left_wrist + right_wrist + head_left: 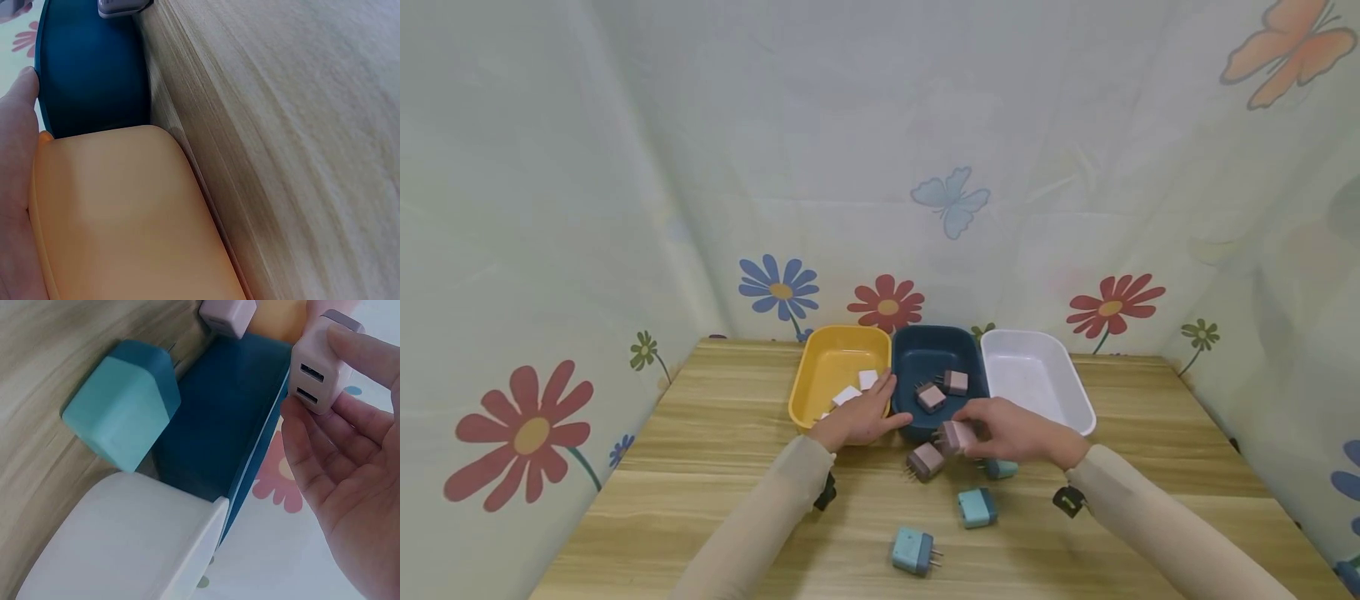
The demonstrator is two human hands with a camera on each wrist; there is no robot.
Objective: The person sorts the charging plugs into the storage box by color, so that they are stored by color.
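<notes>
My right hand (1011, 429) pinches a pink USB charger plug (957, 437) between thumb and fingers at the front rim of the dark blue tray (917, 429). Its two USB slots show in the right wrist view, where the pink charger (315, 365) is above the tray's edge. My left hand (861, 412) rests with extended fingers on the rim between the yellow tray (801, 392) and the blue one. Two pink chargers (931, 397) lie inside the blue tray, and several white chargers (847, 395) in the yellow. Another pink charger (925, 461) sits on the table just in front.
A white tray (1037, 383) stands at the right of the row. Teal chargers (977, 507) are scattered on the wooden table (700, 500), one (913, 550) near the front and one (1002, 468) partly under my right hand. A flowered cloth (850, 167) hangs behind.
</notes>
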